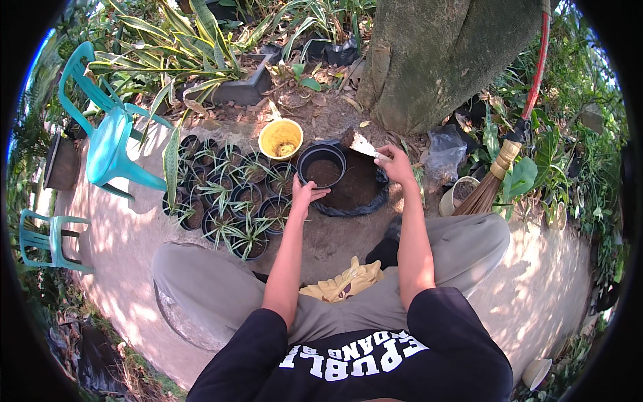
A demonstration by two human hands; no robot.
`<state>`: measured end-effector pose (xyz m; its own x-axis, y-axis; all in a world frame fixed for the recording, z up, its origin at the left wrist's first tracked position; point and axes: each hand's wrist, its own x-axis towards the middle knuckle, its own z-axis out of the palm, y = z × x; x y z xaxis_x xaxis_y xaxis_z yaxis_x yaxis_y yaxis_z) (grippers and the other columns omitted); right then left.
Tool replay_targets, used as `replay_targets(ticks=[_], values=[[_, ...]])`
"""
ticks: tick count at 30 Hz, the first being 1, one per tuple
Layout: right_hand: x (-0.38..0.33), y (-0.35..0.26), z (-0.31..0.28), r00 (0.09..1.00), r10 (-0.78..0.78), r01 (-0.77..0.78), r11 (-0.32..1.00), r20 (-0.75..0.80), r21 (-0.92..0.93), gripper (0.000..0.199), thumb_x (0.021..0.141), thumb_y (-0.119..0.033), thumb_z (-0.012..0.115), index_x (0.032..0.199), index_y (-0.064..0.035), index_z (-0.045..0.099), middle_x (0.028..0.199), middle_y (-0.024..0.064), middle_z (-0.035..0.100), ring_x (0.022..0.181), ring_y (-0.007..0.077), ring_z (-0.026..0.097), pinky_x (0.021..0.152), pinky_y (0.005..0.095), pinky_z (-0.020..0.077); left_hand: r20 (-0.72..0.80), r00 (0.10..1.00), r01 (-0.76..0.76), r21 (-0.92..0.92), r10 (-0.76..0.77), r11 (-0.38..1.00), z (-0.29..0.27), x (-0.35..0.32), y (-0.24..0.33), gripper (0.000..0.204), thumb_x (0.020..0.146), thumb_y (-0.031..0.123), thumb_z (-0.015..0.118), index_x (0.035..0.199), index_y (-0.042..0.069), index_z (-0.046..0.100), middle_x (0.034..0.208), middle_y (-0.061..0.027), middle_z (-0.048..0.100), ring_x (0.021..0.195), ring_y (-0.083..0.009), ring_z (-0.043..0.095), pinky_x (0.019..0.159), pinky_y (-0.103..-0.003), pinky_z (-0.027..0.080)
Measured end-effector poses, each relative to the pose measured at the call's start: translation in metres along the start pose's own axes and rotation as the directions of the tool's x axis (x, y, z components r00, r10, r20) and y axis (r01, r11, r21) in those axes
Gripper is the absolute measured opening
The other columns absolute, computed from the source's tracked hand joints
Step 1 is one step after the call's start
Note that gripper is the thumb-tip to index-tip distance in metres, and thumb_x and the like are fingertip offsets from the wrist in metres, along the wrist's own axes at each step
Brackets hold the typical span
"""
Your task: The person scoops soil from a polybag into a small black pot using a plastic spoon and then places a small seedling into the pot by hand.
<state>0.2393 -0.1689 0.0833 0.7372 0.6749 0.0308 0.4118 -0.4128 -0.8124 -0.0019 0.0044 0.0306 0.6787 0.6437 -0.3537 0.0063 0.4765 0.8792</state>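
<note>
My left hand grips a round black plant pot by its lower left side; dark soil shows inside it. In my right hand is a trowel with a pale blade, a dark clump of soil at its far end. The blade lies just to the right of the pot, over a wide, dark container of soil whose edge looks lined with black plastic. Beyond the pot stands a yellow bucket with some yellowish material at its bottom.
Several black pots with small spiky plants crowd the ground on the left. Teal plastic chairs stand farther left. A tree trunk rises ahead; a stick broom leans on the right. Yellow cloth lies by my lap.
</note>
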Motion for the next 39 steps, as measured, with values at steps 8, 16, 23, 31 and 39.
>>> replay_targets(ticks=[8,16,23,31,39], values=[[-0.009,-0.064,-0.003,0.988,-0.125,0.133,0.987,-0.087,0.094,0.031,0.079,-0.010,0.077,0.107,-0.0054,0.066,0.102,0.0138,0.070,0.099,0.0285,0.066,0.088,0.0388,0.0496,0.034,0.999,-0.004,-0.055,0.006,0.999,0.006,-0.006,0.000,0.062,0.089,-0.003,0.041,0.146,0.008,0.019,0.119,-0.0240,0.059,0.085,-0.0377,0.073,0.071,-0.039,0.062],[-0.013,-0.080,-0.002,0.942,-0.265,0.252,0.964,-0.205,-0.086,0.029,0.078,-0.011,0.076,0.105,-0.0082,0.066,0.099,0.0123,0.067,0.098,0.0332,0.060,0.088,0.0420,0.0470,0.052,0.999,-0.013,-0.011,0.014,1.000,0.006,-0.008,0.003,0.059,0.087,0.002,0.044,0.142,0.006,0.021,0.119,-0.0243,0.059,0.090,-0.0399,0.072,0.078,-0.042,0.061],[-0.002,-0.034,0.007,0.978,-0.145,0.134,0.988,-0.151,-0.081,0.028,0.078,-0.013,0.076,0.104,-0.0085,0.066,0.103,0.0118,0.070,0.102,0.0331,0.064,0.089,0.0421,0.0484,0.034,0.999,-0.025,-0.058,0.027,0.998,0.005,-0.003,0.003,0.058,0.088,-0.002,0.041,0.141,0.006,0.022,0.121,-0.0239,0.059,0.086,-0.0382,0.073,0.072,-0.039,0.062],[-0.015,0.087,0.044,0.975,0.201,-0.179,0.965,0.100,-0.192,0.031,0.072,-0.012,0.080,0.100,-0.0051,0.070,0.095,0.0128,0.073,0.090,0.0255,0.069,0.082,0.0367,0.0529,-0.014,0.999,-0.051,-0.037,0.050,0.998,-0.003,-0.004,0.021,0.053,0.087,-0.001,0.043,0.137,0.005,0.027,0.117,-0.0235,0.061,0.086,-0.0387,0.073,0.071,-0.039,0.063],[-0.059,0.122,0.109,0.798,0.500,-0.282,0.802,0.335,-0.526,0.035,0.072,-0.023,0.082,0.105,-0.0155,0.072,0.109,0.0103,0.072,0.105,0.0275,0.067,0.090,0.0397,0.0521,-0.016,0.998,-0.055,0.003,0.055,0.998,-0.012,-0.007,0.021,0.047,0.088,0.000,0.041,0.133,0.006,0.030,0.118,-0.0239,0.061,0.089,-0.0391,0.072,0.075,-0.040,0.062]])
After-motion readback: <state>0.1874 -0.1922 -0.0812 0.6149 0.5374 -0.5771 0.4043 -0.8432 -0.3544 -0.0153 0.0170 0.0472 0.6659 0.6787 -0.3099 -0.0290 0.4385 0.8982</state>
